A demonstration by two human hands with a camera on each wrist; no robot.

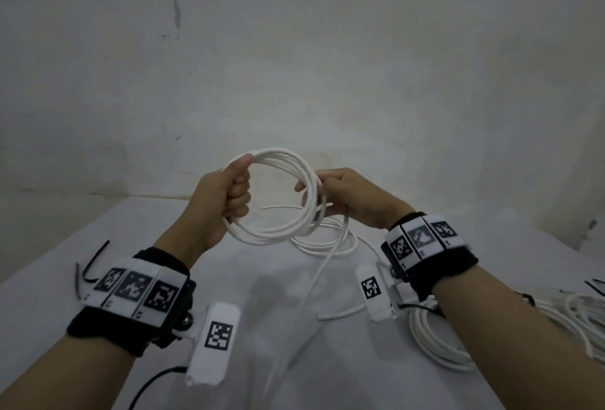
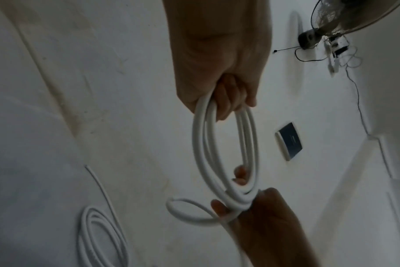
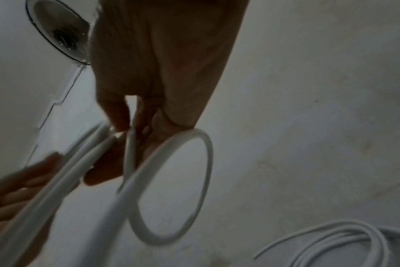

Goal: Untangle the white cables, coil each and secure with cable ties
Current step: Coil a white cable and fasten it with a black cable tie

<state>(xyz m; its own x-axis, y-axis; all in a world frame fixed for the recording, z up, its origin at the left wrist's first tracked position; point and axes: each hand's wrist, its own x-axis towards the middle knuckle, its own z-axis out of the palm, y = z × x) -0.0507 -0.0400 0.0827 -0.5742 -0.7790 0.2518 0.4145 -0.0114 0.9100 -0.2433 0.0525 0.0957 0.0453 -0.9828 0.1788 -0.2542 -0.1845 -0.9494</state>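
Observation:
Both hands hold up a white cable coil (image 1: pixel 278 151) of several loops above the white table (image 1: pixel 39 305). My left hand (image 1: pixel 237 190) grips the coil's left side in a fist, also seen in the left wrist view as the left hand (image 2: pixel 226 97) on the coil (image 2: pixel 200 144). My right hand (image 1: pixel 327 187) pinches the loops on the right side; in the right wrist view the right hand (image 3: pixel 135 122) holds a fresh loop (image 3: pixel 206 171). A loose tail (image 1: pixel 319 278) hangs from the coil toward me.
A second white coil (image 1: pixel 327 250) lies on the table under the hands, and a third coil (image 1: pixel 432 344) lies at the right. Black cable ties (image 1: pixel 98 254) sit at the left edge, with more ties (image 1: pixel 594 285) at the far right. A wall rises close behind the table.

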